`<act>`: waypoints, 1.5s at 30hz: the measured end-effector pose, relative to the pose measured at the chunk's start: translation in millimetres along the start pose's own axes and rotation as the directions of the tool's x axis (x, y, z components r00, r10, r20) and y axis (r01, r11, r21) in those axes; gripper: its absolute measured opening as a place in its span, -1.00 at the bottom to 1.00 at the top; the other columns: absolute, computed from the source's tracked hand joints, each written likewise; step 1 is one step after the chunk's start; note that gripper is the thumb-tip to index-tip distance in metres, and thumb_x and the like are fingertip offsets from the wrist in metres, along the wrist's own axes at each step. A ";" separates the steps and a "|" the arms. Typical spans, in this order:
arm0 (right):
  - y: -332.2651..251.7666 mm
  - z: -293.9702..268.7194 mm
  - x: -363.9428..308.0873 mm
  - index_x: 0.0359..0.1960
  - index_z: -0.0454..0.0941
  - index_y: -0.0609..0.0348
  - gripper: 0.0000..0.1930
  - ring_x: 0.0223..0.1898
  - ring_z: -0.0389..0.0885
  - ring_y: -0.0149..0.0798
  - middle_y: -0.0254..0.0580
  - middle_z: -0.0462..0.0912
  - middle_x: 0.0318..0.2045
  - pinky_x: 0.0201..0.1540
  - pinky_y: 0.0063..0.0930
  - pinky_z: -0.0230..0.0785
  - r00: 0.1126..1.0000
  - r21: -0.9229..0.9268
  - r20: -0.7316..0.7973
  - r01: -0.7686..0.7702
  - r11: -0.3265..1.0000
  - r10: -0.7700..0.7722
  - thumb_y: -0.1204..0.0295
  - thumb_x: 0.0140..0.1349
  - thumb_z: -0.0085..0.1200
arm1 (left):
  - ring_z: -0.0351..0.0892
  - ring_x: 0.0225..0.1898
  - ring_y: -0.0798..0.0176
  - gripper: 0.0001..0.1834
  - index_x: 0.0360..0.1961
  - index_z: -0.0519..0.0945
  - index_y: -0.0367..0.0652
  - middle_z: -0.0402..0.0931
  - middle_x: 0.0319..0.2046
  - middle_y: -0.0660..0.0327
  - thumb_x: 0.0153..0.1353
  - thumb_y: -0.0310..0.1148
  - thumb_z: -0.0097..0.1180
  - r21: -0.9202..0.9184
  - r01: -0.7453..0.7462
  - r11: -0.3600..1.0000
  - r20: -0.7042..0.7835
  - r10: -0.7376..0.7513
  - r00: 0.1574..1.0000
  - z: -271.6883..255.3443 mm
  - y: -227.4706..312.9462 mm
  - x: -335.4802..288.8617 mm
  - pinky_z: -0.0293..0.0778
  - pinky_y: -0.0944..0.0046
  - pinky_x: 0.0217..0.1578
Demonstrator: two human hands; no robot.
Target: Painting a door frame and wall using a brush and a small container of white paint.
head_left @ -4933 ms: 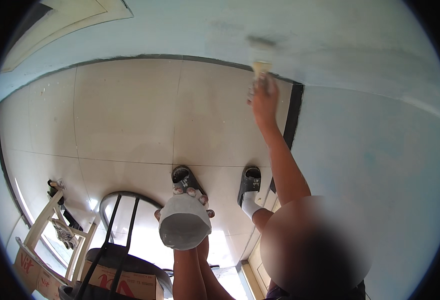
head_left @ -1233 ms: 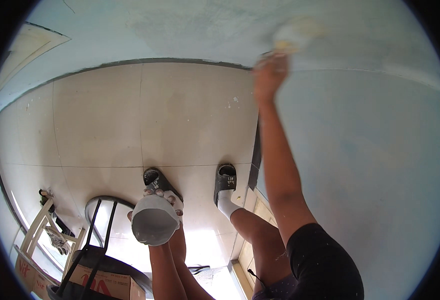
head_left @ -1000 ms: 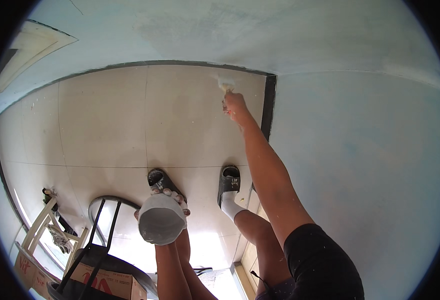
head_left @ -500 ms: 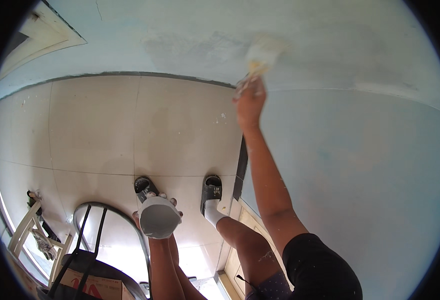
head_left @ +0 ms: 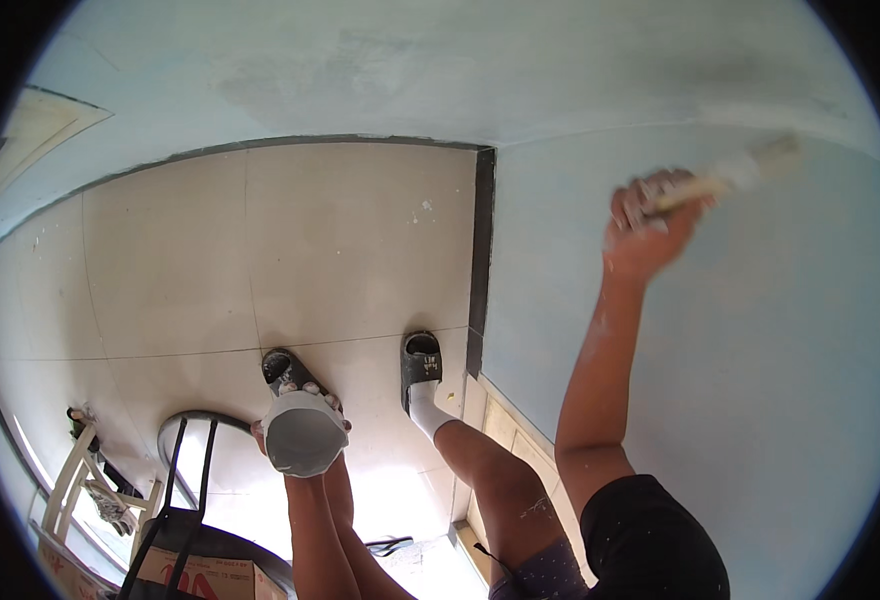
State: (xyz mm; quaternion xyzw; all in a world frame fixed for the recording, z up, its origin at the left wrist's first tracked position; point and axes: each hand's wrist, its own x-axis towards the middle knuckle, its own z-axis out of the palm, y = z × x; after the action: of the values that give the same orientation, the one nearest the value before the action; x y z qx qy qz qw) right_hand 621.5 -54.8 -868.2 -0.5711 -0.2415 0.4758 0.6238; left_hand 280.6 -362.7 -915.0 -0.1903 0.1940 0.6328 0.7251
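Note:
My right hand (head_left: 655, 225), smeared with white, is raised near the wall on the right. Its fingers are wrapped round the pale handle of a paintbrush (head_left: 735, 178), whose bristles point up and right and are blurred by motion. Whether the bristles touch the wall (head_left: 750, 330) I cannot tell. Low in front of me, my left hand (head_left: 334, 402) grips a white tub (head_left: 302, 402) from its far side and edges. Inside the tub is a smooth pale grey-white surface. White-smeared fingertips show over its rim; the palm is hidden.
A pale blue wall (head_left: 560, 80) with grey patches runs across the far side and meets the right wall at a corner. Dark skirting (head_left: 483, 230) edges the tiled floor (head_left: 360, 240). At lower left stand a black-framed chair (head_left: 200, 530), a cardboard box (head_left: 200, 575) and a white wooden frame (head_left: 75, 470).
My right hand has swung right and slightly down with the paintbrush, from the far wall to the right wall. The tub in my left hand has shifted slightly left in view.

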 end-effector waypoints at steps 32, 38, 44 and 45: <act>247.6 -108.5 86.7 -0.43 0.40 0.06 -0.43 -0.72 0.22 -0.46 -0.40 0.33 -0.67 -0.72 -0.55 0.04 0.844 -0.449 -0.262 -0.536 0.715 0.468 -0.22 0.37 -0.19 | 0.29 0.09 -0.19 -0.36 0.13 0.35 0.01 0.33 0.05 0.05 0.11 0.13 0.09 0.016 -0.060 0.998 -0.172 0.062 0.983 9.7 33.9 10.5 0.45 -0.28 -0.17; 258.3 -117.7 82.3 -0.40 0.44 0.10 -0.43 -0.71 0.29 -0.40 -0.37 0.37 -0.66 -0.70 -0.50 0.11 0.895 -0.301 -0.376 -0.363 0.882 0.240 -0.22 0.34 -0.15 | 0.24 0.18 -0.14 -0.39 0.17 0.29 -0.07 0.30 0.11 -0.02 0.21 -0.01 0.17 -0.003 -0.044 0.999 -0.065 0.044 0.997 18.6 42.6 19.6 0.44 -0.26 -0.07; 300.3 -171.1 173.6 -0.40 0.43 0.07 -0.46 -0.78 0.18 -0.44 -0.38 0.33 -0.67 -0.74 -0.58 0.00 0.740 -0.476 -0.350 -0.669 0.572 0.574 -0.19 0.36 -0.16 | 0.31 0.11 -0.11 -0.37 0.16 0.30 -0.07 0.32 0.08 0.02 0.18 0.00 0.20 0.034 -0.032 0.999 -0.060 0.034 0.998 18.4 39.2 36.7 0.46 -0.20 -0.13; 300.1 -177.1 173.5 -0.40 0.44 0.08 -0.45 -0.77 0.19 -0.44 -0.38 0.33 -0.67 -0.72 -0.57 0.03 0.830 -0.498 -0.260 -0.554 0.667 0.494 -0.20 0.36 -0.17 | 0.32 0.10 -0.11 -0.37 0.16 0.30 -0.07 0.32 0.08 0.02 0.18 0.00 0.20 0.015 -0.036 0.999 -0.053 0.037 0.998 18.6 39.3 34.9 0.46 -0.20 -0.13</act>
State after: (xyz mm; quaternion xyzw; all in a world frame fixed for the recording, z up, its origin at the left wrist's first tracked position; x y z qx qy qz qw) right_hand 750.4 -21.0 -1234.0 -0.7948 -0.1617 0.5140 0.2791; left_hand 246.8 -318.5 -918.6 -0.1984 0.2213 0.6392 0.7093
